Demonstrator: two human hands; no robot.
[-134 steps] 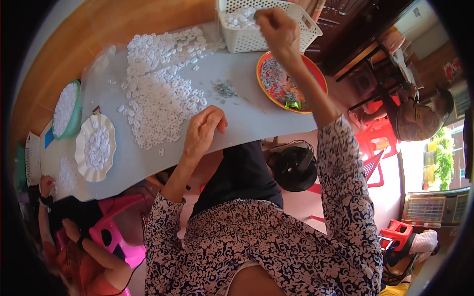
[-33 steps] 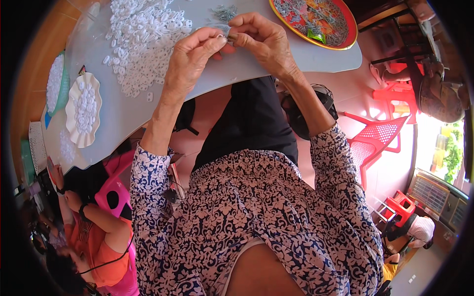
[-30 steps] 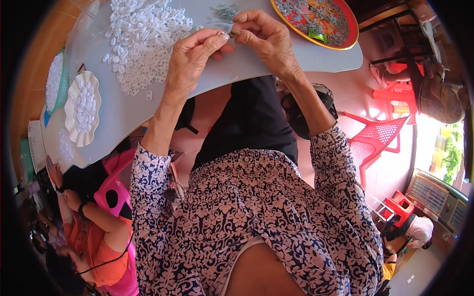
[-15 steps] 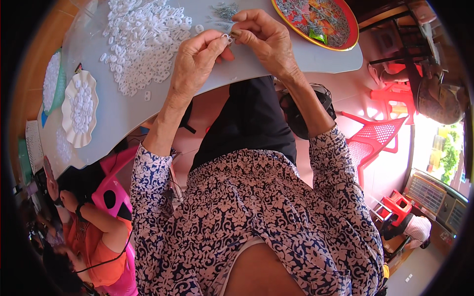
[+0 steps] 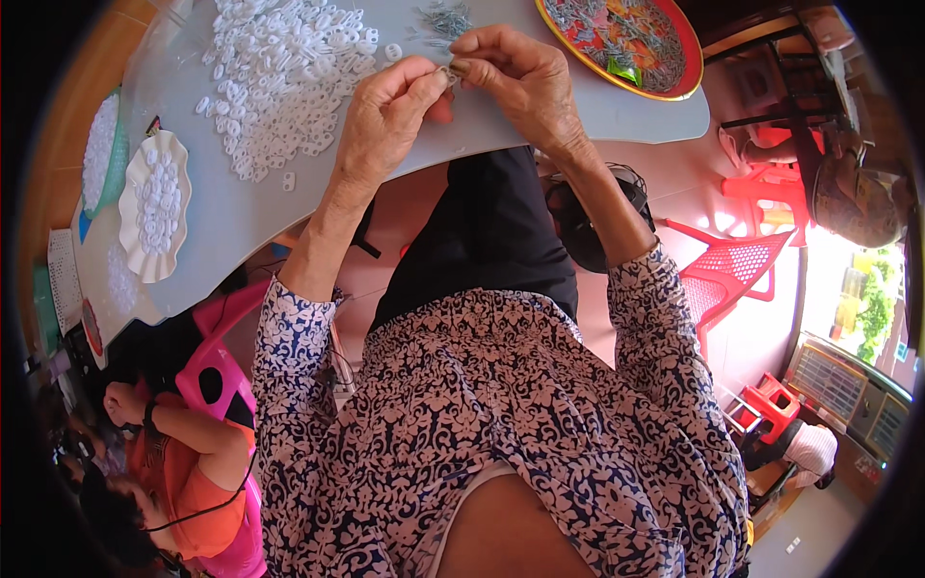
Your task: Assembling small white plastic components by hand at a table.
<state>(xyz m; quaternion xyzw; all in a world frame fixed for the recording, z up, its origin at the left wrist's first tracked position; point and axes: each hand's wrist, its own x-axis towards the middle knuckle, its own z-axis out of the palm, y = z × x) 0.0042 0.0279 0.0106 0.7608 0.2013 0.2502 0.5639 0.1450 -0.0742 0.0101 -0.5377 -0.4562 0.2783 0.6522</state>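
Over the table's near edge, both my hands meet fingertip to fingertip. My left hand (image 5: 390,111) is closed, pinching a small white plastic piece (image 5: 446,74) between thumb and forefinger. Against that same piece press the thumb and forefinger of my right hand (image 5: 520,85). Whether a nail is also between my right fingertips is too small to tell. Beyond my left hand spreads a pile of white oval two-holed pieces (image 5: 289,82). A small heap of thin grey nails (image 5: 445,19) lies just past my fingers.
A red round tray (image 5: 690,67) of grey nails, with a green packet (image 5: 624,71), stands right. At left are a scalloped white dish (image 5: 128,217) of white pieces and a green basket (image 5: 120,159). A person in orange (image 5: 207,491) sits lower left; red chairs (image 5: 727,275) stand right.
My hands stay nearly in place, fingertips still together on the white piece. At the lower left, the seated person's hand has drawn back slightly from the table.
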